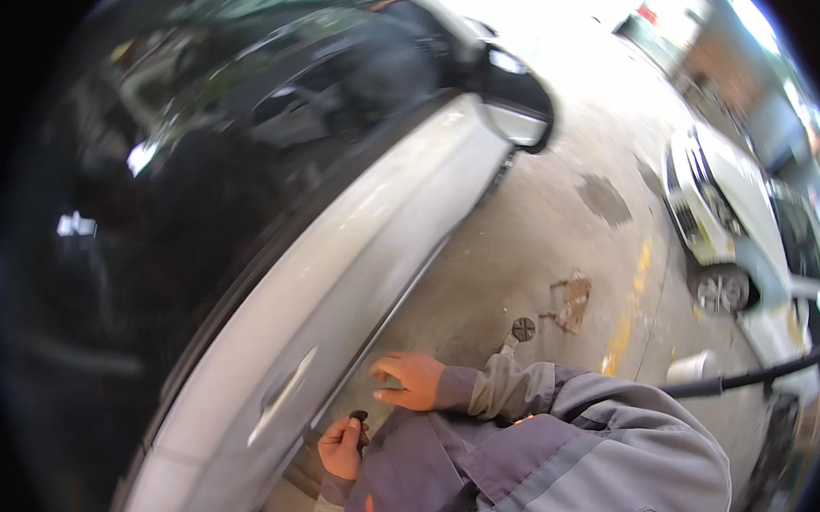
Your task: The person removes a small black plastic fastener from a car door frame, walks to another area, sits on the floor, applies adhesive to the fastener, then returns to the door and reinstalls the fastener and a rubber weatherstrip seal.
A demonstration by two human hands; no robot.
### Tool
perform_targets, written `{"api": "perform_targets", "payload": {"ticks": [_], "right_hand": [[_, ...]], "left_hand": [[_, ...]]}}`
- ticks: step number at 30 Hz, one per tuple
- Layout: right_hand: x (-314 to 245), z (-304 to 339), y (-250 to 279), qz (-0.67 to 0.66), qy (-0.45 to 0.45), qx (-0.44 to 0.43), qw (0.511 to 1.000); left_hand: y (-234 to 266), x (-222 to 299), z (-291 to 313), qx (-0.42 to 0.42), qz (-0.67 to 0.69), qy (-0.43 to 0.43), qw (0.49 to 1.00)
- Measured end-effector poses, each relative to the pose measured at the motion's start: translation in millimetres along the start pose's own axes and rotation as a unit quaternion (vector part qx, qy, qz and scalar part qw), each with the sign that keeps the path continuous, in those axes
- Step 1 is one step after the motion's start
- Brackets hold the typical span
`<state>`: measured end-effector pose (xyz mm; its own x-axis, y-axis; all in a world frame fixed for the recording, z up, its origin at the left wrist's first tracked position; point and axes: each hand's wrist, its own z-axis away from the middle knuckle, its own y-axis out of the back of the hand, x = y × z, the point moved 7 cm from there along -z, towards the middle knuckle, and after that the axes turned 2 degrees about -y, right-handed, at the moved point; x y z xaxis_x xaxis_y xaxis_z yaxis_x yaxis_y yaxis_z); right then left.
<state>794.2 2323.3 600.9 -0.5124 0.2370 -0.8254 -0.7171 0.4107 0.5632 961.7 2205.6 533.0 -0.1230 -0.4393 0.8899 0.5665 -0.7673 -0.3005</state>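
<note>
A silver-white car door (372, 249) with dark window glass (208, 174) fills the left side. Its door handle (282, 395) lies to the left of my hands. My left hand (340, 451) is closed, pinching a small black rounded object (359, 416) between thumb and fingertips; its exact kind is too small to make out. Just above and to the right, my right hand (413, 382) is slightly blurred, its fingers bent and apart from the thumb, with nothing visible between them. Both hands are close beside the door's lower edge, in front of my grey work clothes.
The car's side mirror (518, 109) sticks out at the top. Across the concrete floor (486, 270), another white car (745, 207) stands at the right, near a white bucket (692, 367) and a dark hose-like bar (765, 372). A brown scrap (575, 304) lies beside a round floor cover (523, 329).
</note>
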Motion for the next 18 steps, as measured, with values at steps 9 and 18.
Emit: {"api": "perform_targets", "payload": {"ticks": [9,18], "right_hand": [[130.0,118.5,188.4,-0.221,-0.088,0.191,0.952],[278.1,218.1,361.5,-0.207,-0.202,0.394,0.873]], "left_hand": [[-284.6,-7.1,-111.0,-0.260,-0.271,-0.047,0.926],[-545.0,-102.6,-222.5,-0.465,-0.282,0.113,0.832]]}}
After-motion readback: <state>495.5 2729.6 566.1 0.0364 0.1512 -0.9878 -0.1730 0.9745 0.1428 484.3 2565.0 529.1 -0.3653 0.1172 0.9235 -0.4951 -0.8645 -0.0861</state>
